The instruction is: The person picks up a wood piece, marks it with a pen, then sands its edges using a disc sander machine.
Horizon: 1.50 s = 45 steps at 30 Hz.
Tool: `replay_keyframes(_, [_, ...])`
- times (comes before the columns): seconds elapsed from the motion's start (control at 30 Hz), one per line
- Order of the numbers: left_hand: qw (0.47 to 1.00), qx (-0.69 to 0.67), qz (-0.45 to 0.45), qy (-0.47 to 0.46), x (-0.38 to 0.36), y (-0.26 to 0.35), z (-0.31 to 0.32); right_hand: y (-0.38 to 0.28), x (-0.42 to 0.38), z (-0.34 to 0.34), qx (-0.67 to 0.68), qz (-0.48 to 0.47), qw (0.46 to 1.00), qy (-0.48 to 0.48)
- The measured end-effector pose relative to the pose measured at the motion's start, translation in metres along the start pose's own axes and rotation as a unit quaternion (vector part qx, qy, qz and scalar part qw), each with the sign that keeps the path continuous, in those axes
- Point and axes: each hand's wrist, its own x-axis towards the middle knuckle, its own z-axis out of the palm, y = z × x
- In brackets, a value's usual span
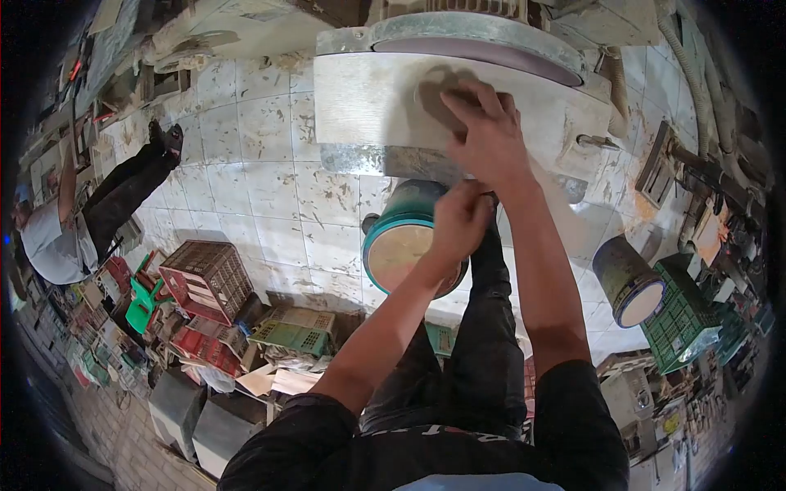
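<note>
A disc sander stands before me, its dark disc point(483, 61) upright behind a pale, worn metal table point(368, 94). Over the right half of this table is my right hand point(493, 139), fingers partly bent and apart, with nothing visible in them. Its shadow falls on the table to the left. My left hand point(460, 219) is closed just below the table's front edge, close to my right wrist. Whatever it pinches, if anything, is hidden. Under my left forearm is a round bucket point(397, 254) with a teal rim and a tan top.
A second bucket point(640, 303) stands at right beside a green crate point(679, 323). On the left are a brown crate point(209, 278), a green plastic piece point(146, 304) and stacked scrap. Another person point(61, 237) is at far left. Dust marks the tiled floor point(262, 196).
</note>
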Motion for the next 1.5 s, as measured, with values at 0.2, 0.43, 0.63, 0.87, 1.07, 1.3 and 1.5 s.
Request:
replay_keyframes(0.2, [0.955,-0.278,-0.002,0.104,-0.023,0.051,-0.053,-0.039,-0.048,-0.068,0.502,-0.004,0.861,-0.086])
replay_keyframes(0.43, [0.993,0.023,0.096,0.06,-0.064,0.176,-0.12,-0.123,-0.049,-0.126,0.677,0.114,0.723,0.081])
replay_keyframes(0.63, [0.974,0.028,0.204,0.094,-0.096,0.227,-0.152,-0.178,-0.049,-0.178,0.709,0.028,0.697,0.103])
replay_keyframes(0.87, [0.975,-0.014,0.206,0.079,-0.131,0.271,-0.174,-0.219,-0.06,-0.228,0.711,0.012,0.697,0.091])
replay_keyframes(1.07, [0.967,-0.011,0.242,0.076,-0.153,0.299,-0.197,-0.237,-0.066,-0.275,0.646,-0.04,0.757,0.095])
replay_keyframes(1.3, [0.945,-0.002,0.315,0.089,-0.187,0.349,-0.225,-0.273,-0.07,-0.342,0.646,-0.139,0.749,0.057])
replay_keyframes(1.5, [0.93,0.024,0.363,0.05,-0.22,0.375,-0.257,-0.295,-0.084,-0.407,0.572,-0.231,0.787,0.02])
